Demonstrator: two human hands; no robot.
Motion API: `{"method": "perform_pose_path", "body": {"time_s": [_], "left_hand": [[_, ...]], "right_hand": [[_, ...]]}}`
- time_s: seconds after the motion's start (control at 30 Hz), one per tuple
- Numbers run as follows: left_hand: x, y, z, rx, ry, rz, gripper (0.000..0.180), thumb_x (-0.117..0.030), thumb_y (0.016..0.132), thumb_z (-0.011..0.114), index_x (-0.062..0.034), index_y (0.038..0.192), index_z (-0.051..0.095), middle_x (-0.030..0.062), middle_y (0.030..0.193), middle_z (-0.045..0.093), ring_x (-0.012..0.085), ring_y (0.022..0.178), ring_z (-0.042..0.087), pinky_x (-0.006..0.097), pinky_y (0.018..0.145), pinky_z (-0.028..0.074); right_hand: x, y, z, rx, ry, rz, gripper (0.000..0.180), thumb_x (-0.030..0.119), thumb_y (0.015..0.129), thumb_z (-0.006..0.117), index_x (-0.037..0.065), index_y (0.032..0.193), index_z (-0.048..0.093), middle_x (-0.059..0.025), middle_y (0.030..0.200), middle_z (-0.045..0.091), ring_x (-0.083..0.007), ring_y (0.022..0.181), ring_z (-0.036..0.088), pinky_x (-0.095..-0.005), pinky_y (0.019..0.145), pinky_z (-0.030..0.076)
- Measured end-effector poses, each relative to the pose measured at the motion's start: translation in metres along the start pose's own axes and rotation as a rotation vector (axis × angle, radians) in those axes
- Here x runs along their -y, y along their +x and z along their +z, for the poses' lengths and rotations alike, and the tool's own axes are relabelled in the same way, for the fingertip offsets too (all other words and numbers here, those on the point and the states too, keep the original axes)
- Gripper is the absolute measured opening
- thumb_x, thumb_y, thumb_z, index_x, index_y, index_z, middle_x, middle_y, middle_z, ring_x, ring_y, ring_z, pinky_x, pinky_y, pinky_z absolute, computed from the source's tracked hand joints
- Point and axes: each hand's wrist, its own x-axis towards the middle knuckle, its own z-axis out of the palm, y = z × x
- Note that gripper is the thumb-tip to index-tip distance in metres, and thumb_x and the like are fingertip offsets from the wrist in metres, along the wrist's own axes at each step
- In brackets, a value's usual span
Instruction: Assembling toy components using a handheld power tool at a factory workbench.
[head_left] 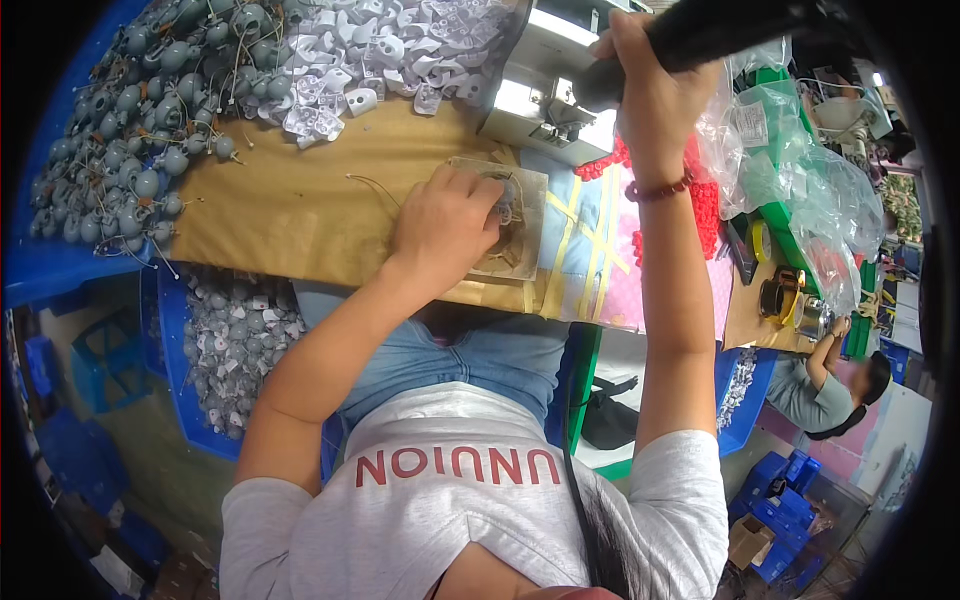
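Grey, rounded housing (511,190) is the piece in work: it sits at the clear plastic fixture (536,222) on the brown-covered surface (300,225), partly hidden by the left hand (450,220). That hand is half curled, fingers bent over the piece; whether they pinch it or merely steady it, I cannot tell. A thin wire (372,183) trails out beside it. The right hand (660,95) is closed around a thick black handle (725,28) by the metal machine (548,65). Judging by the lie of things, this one piece is midway and much is left: grey wired housings (140,130) heap at the left, next to a pile of white curved shells (400,45). Grey and white pieces (240,345) fill a blue bin (205,425) below; whether those are finished or waiting is unclear. As for writing, red block capitals cross the grey shirt (460,505), upside down, and a white label (751,124) on the clear plastic bags (735,165) is too small to read. No brand can be made out.
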Motion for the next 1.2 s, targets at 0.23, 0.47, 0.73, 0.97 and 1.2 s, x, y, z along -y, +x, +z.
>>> {"method": "perform_pose_path", "body": {"time_s": [0.23, 0.47, 0.73, 0.97, 1.2], "left_hand": [[0.005, -0.001, 0.002, -0.055, 0.010, 0.052, 0.033, -0.016, 0.074, 0.075, -0.0100, 0.105, 0.067, 0.0078, 0.094, 0.062, 0.0297, 0.093, 0.059, 0.042, 0.077, 0.051], [0.004, -0.003, 0.002, -0.066, 0.005, 0.049, 0.031, -0.016, 0.075, 0.072, -0.0101, 0.105, 0.065, 0.0061, 0.093, 0.060, 0.0283, 0.094, 0.059, 0.042, 0.076, 0.051], [0.002, -0.001, 0.001, -0.058, 0.013, 0.033, 0.029, -0.017, 0.075, 0.073, -0.0092, 0.101, 0.063, 0.0053, 0.091, 0.058, 0.0278, 0.092, 0.058, 0.042, 0.075, 0.050], [0.003, 0.000, 0.003, -0.094, -0.036, 0.038, 0.026, -0.015, 0.072, 0.073, -0.0080, 0.093, 0.059, 0.0052, 0.087, 0.055, 0.0287, 0.087, 0.056, 0.042, 0.073, 0.049], [0.003, 0.000, 0.001, -0.083, -0.055, 0.035, 0.030, -0.014, 0.071, 0.074, -0.0076, 0.096, 0.059, 0.0061, 0.089, 0.055, 0.0298, 0.089, 0.056, 0.042, 0.074, 0.049]], "right_hand": [[-0.002, 0.010, -0.004, 0.209, 0.006, -0.053, 0.023, 0.007, 0.082, 0.071, -0.003, 0.099, 0.058, -0.0092, 0.068, 0.064, -0.0171, 0.059, 0.063, -0.0302, 0.058, 0.052], [0.010, -0.058, 0.003, 0.180, 0.152, -0.006, 0.019, -0.005, 0.078, 0.073, 0.001, 0.089, 0.058, -0.0042, 0.073, 0.066, -0.0119, 0.061, 0.063, -0.0253, 0.058, 0.051], [-0.001, -0.070, 0.003, 0.225, 0.149, -0.068, 0.056, -0.007, 0.084, 0.066, -0.001, 0.128, 0.031, -0.0063, 0.080, 0.064, -0.0135, 0.066, 0.062, -0.0275, 0.062, 0.051], [-0.006, -0.087, 0.007, 0.159, 0.139, -0.078, 0.011, -0.004, 0.079, 0.072, 0.001, 0.084, 0.063, -0.0029, 0.076, 0.064, -0.0103, 0.065, 0.059, -0.0248, 0.059, 0.047], [-0.016, -0.094, 0.002, 0.230, 0.063, -0.169, 0.078, -0.007, 0.084, 0.066, -0.003, 0.146, 0.019, -0.0076, 0.082, 0.062, -0.0127, 0.067, 0.061, -0.0258, 0.063, 0.050]]}}
